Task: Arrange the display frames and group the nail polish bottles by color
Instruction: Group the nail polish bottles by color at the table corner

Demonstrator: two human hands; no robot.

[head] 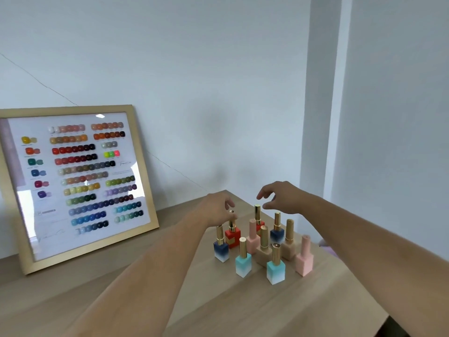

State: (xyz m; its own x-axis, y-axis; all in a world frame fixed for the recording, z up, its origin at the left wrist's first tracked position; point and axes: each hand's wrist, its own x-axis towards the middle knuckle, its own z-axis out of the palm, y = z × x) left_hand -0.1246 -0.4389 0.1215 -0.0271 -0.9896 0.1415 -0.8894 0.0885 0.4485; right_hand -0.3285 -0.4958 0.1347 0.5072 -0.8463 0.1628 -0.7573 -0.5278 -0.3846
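Several nail polish bottles with gold caps stand mixed on the wooden table [194, 300]. A red bottle [232, 235] has my left hand [216, 207] pinched on its cap. Just right of a second red bottle's [258, 216] gold cap hovers my right hand [283, 197], open with fingers curled and not touching it. Two navy bottles [221, 250] [277, 233], two turquoise bottles [243, 262] [275, 269], two pink bottles [304, 261] [252, 239] and two beige bottles [263, 252] [289, 246] stand around them. A gold display frame [80, 181] of colour swatches leans on the wall, left.
The table ends at a corner behind the bottles, by the white wall. Its right edge runs down past the pink bottle. A lilac object [326, 246] shows beyond that edge.
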